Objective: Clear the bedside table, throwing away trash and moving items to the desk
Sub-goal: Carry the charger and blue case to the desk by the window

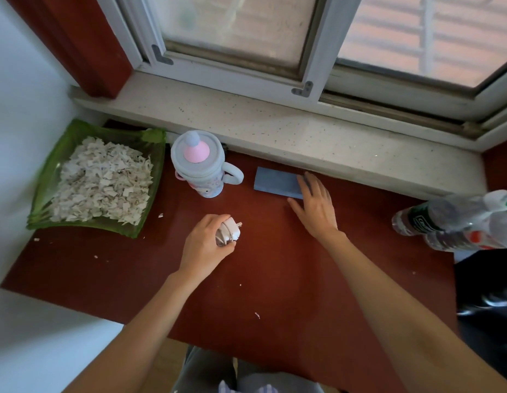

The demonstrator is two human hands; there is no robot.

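On the red-brown table top (275, 279) my left hand (207, 245) is closed around a white charger plug with its coiled cable (229, 231), prongs pointing right. My right hand (314, 205) lies flat with its fingers spread, the fingertips resting on the right end of a flat blue rectangular case (276, 182) near the window sill. A pale blue lidded cup (200, 165) with a pink knob and a handle stands upright to the left of the case.
A green glass dish (150, 217) heaped with white paper scraps sits at the far left. Empty plastic bottles (456, 219) lie at the right edge. A stone window sill (275, 129) runs along the back. Small paper bits dot the table.
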